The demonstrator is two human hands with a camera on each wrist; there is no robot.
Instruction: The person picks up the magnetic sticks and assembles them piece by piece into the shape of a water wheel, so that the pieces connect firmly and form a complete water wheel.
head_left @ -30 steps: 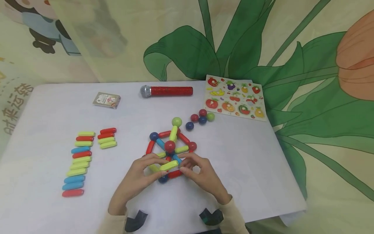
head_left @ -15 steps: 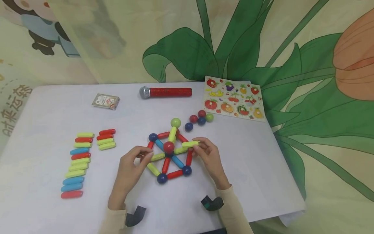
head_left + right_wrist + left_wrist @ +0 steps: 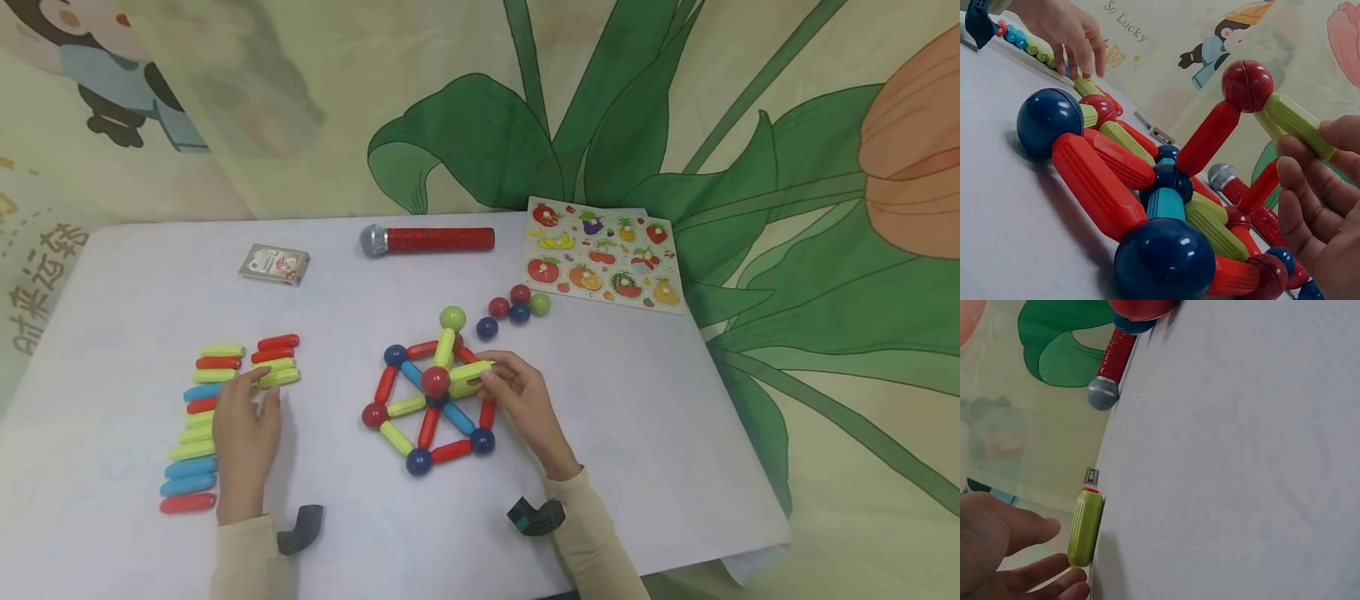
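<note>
In the head view, my right hand [image 3: 521, 404] pinches a yellow-green magnetic stick [image 3: 1297, 122] by its outer end. The stick's other end meets the raised red ball [image 3: 1247, 86], which sits atop a slanting red stick [image 3: 1211, 139] in the right wrist view. Below lies a wheel-like frame of sticks and balls, with a blue ball [image 3: 1166, 182] at its hub. My left hand [image 3: 246, 433] is over at the loose sticks, fingertips by a yellow-green stick [image 3: 1087, 528]. The left wrist view shows the thumb apart from that stick, and the fingers close beside its near end.
Two columns of loose sticks [image 3: 191, 467] lie on the left of the white table [image 3: 637, 467]. Several loose balls [image 3: 498, 307] are grouped behind the frame. Along the back are a card box [image 3: 274, 263], a red microphone [image 3: 438, 240] and a fruit puzzle board [image 3: 603, 258].
Both hands were together at the frame's front with the yellow-green stick. The right hand has carried it up to the raised red ball; the left hand has moved left to the loose sticks.
</note>
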